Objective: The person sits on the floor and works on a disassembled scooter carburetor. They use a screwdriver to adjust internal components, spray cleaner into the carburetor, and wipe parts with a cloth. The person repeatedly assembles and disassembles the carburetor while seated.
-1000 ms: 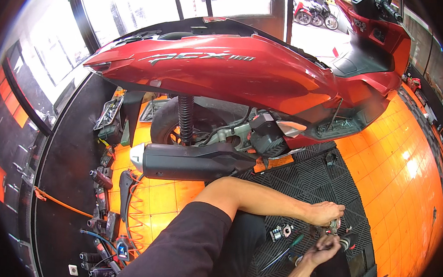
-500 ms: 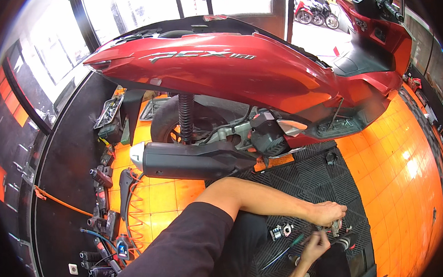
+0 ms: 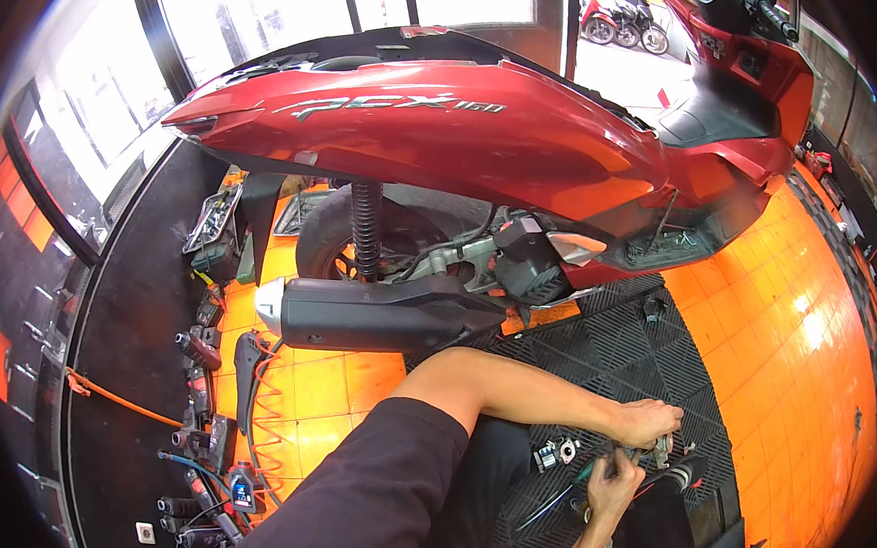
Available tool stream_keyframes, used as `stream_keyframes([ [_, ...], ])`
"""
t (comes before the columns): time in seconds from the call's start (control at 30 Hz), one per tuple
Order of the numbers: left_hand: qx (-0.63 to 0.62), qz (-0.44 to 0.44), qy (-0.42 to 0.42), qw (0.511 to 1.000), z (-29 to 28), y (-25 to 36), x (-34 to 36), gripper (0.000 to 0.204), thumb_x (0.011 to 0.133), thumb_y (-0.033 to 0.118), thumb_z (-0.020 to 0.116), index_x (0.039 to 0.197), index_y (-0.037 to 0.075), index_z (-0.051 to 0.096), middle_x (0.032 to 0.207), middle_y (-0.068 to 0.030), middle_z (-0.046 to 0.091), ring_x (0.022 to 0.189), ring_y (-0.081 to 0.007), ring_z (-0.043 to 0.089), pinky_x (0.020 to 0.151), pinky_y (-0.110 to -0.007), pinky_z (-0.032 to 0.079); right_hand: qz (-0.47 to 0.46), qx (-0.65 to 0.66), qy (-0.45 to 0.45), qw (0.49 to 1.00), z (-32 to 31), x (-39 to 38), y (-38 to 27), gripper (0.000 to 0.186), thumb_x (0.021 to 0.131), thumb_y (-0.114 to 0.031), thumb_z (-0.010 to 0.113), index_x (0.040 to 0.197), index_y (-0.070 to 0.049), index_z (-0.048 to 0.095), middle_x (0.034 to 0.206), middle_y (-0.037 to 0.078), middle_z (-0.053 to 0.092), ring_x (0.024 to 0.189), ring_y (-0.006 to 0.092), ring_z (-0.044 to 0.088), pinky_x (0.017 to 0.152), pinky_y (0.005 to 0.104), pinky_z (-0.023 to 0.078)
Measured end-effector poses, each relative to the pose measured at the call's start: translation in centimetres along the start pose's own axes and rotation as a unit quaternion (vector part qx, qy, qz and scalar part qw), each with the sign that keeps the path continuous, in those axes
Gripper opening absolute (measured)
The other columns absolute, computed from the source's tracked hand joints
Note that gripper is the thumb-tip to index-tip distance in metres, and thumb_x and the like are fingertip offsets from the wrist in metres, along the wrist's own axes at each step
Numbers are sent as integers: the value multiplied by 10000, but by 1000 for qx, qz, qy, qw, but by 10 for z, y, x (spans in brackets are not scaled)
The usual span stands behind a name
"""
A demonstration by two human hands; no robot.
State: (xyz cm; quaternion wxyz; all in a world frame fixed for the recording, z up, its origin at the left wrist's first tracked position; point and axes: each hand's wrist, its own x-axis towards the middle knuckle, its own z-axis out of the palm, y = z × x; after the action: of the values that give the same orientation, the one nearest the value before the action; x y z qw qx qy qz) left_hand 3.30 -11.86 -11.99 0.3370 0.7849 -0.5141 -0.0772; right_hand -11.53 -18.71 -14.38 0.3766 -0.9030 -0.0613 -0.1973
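My left hand (image 3: 647, 424), reached across from the left, is closed around a small silvery metal part (image 3: 662, 449) held above the dark mat. Just below it my right hand (image 3: 614, 487) is closed, its fingers curled against the near side of that part. Something dark shows at its fingers, too small to make out. Beside the right hand lies a screwdriver (image 3: 545, 510) with a thin shaft and a green handle, its handle end partly hidden by the fingers. Left of my hands, another silvery metal part (image 3: 556, 454) with a round opening rests on the mat.
A red scooter (image 3: 446, 126) stands across the far side, its black exhaust muffler (image 3: 377, 315) nearest me. The black ribbed mat (image 3: 643, 349) covers orange tiles (image 3: 783, 322). At left are a coiled red air hose (image 3: 270, 414), a dark bottle (image 3: 243, 487) and several loose parts along the wall.
My right hand has shifted slightly left and down, from the metal part toward the screwdriver handle. My left hand has stayed closed on the part, nearly in place.
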Motion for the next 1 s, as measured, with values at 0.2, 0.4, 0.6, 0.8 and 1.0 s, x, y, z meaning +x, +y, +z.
stream_keyframes([
  [0.2, 0, 12, 38, 999, -3, 2, -5, 232, 770, 1, 738, 984, -62, 672, 1096, -185, 631, 960, -404, 724, 819, -483, 601, 249, 648, 336, 636, -20, 9, 4, 332, 1033, -263, 516, 753, -141, 385, 596, -21, 334, 430, 106, 297, 958, 398, 547],
  [0.4, 6, 14, 20, 1000, 4, 5, 0, 254, 746, -6, 746, 983, -59, 671, 1110, -186, 633, 954, -399, 721, 820, -475, 605, 206, 418, 160, 870, -13, -9, 2, 312, 961, -107, 535, 683, -63, 401, 537, 17, 349, 472, 121, 411, 496, 332, 425],
  [0.6, 27, -2, 30, 999, 1, -6, -1, 276, 731, 36, 774, 970, -73, 691, 1090, -200, 638, 954, -415, 722, 829, -495, 609, 4, 99, 75, 992, 2, -2, 5, 210, 928, -10, 568, 746, 43, 478, 594, 92, 392, 557, 120, 417, 541, 358, 377],
  [0.8, -9, 24, 58, 998, -2, 0, -7, 270, 765, 30, 757, 997, -79, 674, 1082, -210, 633, 954, -413, 723, 818, -493, 608, 250, 659, 343, 621, -17, 11, -6, 307, 1051, -245, 497, 773, -153, 404, 598, -23, 304, 443, 92, 269, 910, 325, 559],
  [1.0, 0, 9, 26, 1000, 10, 3, 0, 249, 736, -8, 744, 963, -66, 662, 1071, -184, 623, 947, -396, 721, 796, -474, 612, 161, 325, 112, 925, 0, -18, 12, 271, 942, -47, 513, 679, -24, 453, 541, 13, 443, 478, 111, 449, 438, 293, 350],
])
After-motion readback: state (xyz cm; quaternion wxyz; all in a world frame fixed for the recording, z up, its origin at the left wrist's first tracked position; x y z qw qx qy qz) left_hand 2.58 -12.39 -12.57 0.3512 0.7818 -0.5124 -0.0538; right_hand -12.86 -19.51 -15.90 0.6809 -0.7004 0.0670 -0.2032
